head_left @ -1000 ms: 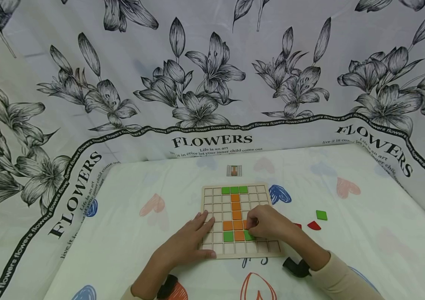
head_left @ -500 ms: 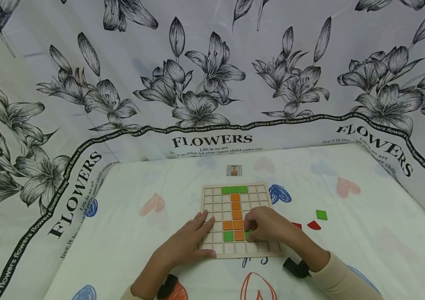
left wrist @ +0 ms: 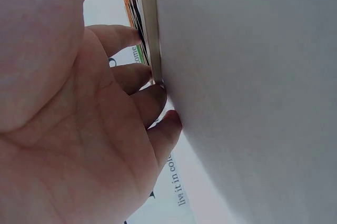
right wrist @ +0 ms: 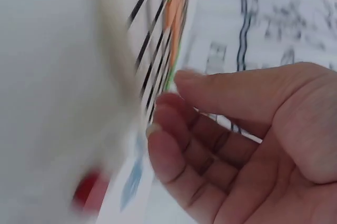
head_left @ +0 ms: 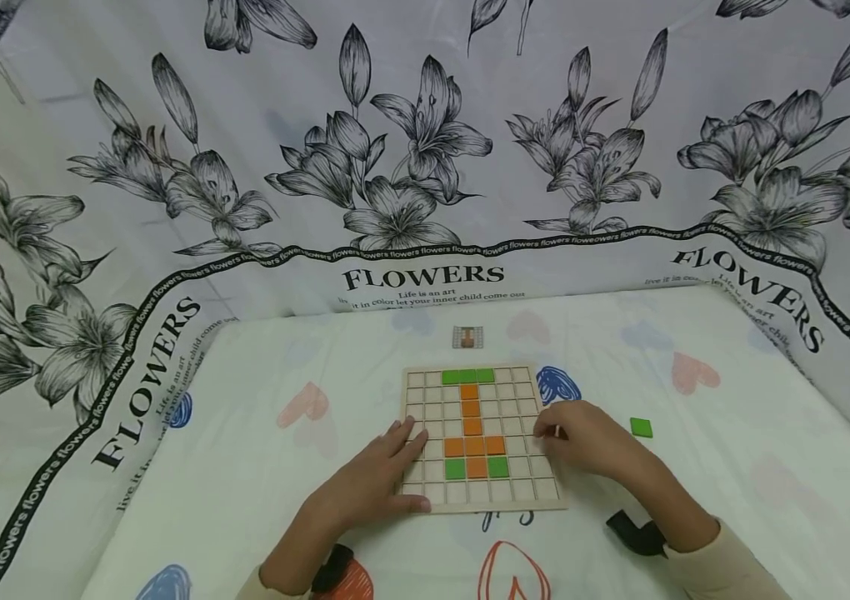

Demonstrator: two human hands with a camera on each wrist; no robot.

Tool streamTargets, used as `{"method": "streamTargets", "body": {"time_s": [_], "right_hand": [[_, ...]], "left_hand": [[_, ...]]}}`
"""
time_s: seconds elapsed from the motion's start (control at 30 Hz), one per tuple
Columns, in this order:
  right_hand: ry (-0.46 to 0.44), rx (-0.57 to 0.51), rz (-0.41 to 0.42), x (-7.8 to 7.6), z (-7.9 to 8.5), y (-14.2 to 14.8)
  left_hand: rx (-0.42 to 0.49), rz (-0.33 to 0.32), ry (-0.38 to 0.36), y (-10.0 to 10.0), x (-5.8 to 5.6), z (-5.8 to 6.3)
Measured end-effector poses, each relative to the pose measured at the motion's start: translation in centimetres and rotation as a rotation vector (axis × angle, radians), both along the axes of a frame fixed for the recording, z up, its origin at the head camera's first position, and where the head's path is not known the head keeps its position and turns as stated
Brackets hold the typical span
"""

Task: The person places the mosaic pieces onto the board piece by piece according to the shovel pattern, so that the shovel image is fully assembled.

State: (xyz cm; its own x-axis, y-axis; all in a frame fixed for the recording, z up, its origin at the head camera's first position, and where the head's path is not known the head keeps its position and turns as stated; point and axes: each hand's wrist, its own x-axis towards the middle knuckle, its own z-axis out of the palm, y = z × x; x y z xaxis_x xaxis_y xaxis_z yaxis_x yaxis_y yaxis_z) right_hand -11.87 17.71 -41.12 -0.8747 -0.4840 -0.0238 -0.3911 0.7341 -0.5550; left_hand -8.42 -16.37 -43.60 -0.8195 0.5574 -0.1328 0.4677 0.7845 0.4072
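A wooden grid board [head_left: 537, 492] lies on the cloth. Green tiles [head_left: 467, 377] form a short row near its far edge, and an orange column [head_left: 472, 408] runs down from them. Near its foot the column widens, with a green tile [head_left: 497, 467] on one side and another green tile [head_left: 454, 469] opposite. My left hand [head_left: 368, 475] rests on the board's left edge, fingers spread. Over the right edge hovers my right hand [head_left: 593, 437], fingers loosely bent; the right wrist view shows nothing between thumb and fingertips.
A small pattern card [head_left: 467, 337] lies beyond the board. One loose green tile [head_left: 641, 427] is on the cloth to the right. A blurred red shape [right wrist: 90, 190] appears below the board in the right wrist view. A flower-printed curtain [head_left: 425, 167] stands behind.
My right hand has let go of the green tile in the lower right cell and moved right to the board's edge, now covering the red pieces. My left hand stays put.
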Motion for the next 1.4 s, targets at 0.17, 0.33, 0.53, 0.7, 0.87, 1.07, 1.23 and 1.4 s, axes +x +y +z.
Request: {"method": "streamTargets", "body": {"time_s": [0.17,0.33,0.53,0.7,0.87,1.07,1.23,1.4], "right_hand": [[0.005,0.048,-0.150,1.0,-0.8,3.3],[-0.027,0.018,-0.190,1.8,-1.9,5.3],[0.004,0.003,-0.172,2.1,-2.1,5.6],[0.019,-0.030,-0.145,2.2,-1.9,5.1],[-0.013,-0.068,-0.135,2.6,-1.7,4.4],[-0.025,-0.100,-0.070,3.2,-1.5,2.6],[-0.040,-0.116,0.013,3.6,-1.1,0.7],[-0.012,-0.134,0.104,3.8,-1.3,-1.2]], "left_hand": [[0.005,0.010,-0.009,-0.2,0.1,0.3],[0.016,0.010,-0.016,-0.1,0.1,0.4],[0.024,0.006,-0.021,0.0,0.1,0.3],[0.016,0.005,-0.013,0.1,-0.3,0.2],[0.015,0.015,-0.022,0.2,-0.3,0.3],[0.012,0.021,-0.033,0.3,-0.1,0.5],[0.009,0.019,-0.020,0.3,-0.1,0.4],[0.010,0.024,-0.024,0.3,-0.1,0.3]]}}
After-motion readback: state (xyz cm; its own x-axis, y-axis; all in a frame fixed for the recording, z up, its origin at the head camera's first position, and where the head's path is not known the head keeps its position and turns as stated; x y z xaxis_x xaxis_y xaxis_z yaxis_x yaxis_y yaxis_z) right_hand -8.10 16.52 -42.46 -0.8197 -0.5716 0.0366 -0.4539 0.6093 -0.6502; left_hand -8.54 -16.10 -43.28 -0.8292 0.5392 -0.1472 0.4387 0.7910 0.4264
